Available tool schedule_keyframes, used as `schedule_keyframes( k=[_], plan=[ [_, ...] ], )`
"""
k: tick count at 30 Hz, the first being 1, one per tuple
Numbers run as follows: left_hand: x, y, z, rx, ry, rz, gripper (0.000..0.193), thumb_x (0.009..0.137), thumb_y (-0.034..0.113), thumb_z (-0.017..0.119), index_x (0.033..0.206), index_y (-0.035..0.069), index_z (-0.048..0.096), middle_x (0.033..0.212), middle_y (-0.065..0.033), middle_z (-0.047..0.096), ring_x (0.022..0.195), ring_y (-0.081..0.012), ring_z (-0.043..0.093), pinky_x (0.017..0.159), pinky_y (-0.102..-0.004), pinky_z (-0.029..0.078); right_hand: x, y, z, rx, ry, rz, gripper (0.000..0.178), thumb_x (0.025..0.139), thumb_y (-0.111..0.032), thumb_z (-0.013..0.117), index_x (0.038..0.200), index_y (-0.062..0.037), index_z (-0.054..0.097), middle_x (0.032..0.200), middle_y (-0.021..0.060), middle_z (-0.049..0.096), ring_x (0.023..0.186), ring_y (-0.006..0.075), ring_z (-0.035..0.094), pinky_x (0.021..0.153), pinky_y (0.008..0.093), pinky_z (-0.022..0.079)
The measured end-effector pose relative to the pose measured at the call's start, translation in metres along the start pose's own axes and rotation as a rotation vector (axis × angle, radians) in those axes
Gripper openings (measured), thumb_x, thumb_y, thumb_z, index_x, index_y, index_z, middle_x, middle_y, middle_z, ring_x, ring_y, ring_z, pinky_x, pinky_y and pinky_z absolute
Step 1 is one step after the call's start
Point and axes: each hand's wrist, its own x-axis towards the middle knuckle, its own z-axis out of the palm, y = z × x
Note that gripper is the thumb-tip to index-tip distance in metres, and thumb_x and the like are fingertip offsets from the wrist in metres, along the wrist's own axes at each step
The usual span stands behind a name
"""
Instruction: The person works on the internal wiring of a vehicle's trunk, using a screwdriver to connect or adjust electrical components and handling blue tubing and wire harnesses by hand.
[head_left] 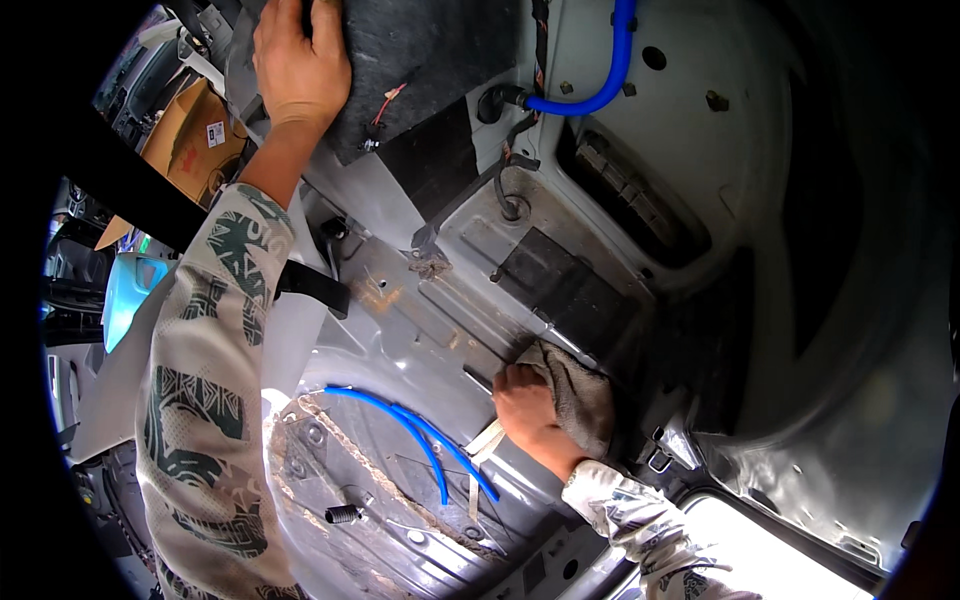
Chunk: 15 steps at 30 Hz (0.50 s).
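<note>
Reaching up to the top edge of the picture, my left hand (302, 70) leans on a dark panel (430, 60). Its fingers lie spread and stretched out, the tips partly cut off by the frame. A grey-brown cloth (572, 392) is bunched in my closed right hand (528, 408), pressed against the bare metal floor of the vehicle body (400, 310). Just above the cloth sits a black rectangular pad (565, 285). Two blue hose pieces (420, 432) lie on the metal to the left of my right hand.
A blue hose (605, 85) runs along the upper wall beside a taped wiring harness (508, 165). A vent opening (635, 190) is set in that wall. Thin red wires (385, 103) stick out of the dark panel. A cardboard box (195, 140) stands at the upper left.
</note>
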Motion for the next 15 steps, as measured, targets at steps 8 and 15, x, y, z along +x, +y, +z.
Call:
schedule_keyframes(
  k=[8, 15],
  plan=[
    [0.006, -0.004, -0.008, -0.035, -0.003, -0.020, 0.037, 0.101, 0.025, 0.047, 0.126, 0.000, 0.055, 0.126, -0.0211, 0.057, 0.121, -0.0369, 0.052, 0.105, -0.0388, 0.038, 0.025, 0.006, -0.013, 0.696, 0.034, 0.072, 0.018, 0.095, -0.021, 0.055, 0.087, -0.0055, 0.056, 0.067, 0.0104, 0.059, 0.057, 0.0265, 0.061, 0.055, 0.0381, 0.050],
    [-0.002, -0.021, 0.004, -0.136, -0.081, -0.091, 0.047, 0.102, 0.032, 0.045, 0.132, -0.003, 0.049, 0.132, -0.0255, 0.052, 0.124, -0.0385, 0.050, 0.107, -0.0415, 0.037, 0.162, 0.036, -0.101, 1.734, 0.479, 0.370, 0.028, 0.102, -0.027, 0.050, 0.098, -0.0019, 0.062, 0.056, -0.0028, 0.044, 0.046, 0.0063, 0.041, 0.043, 0.0250, 0.035]
  ],
)
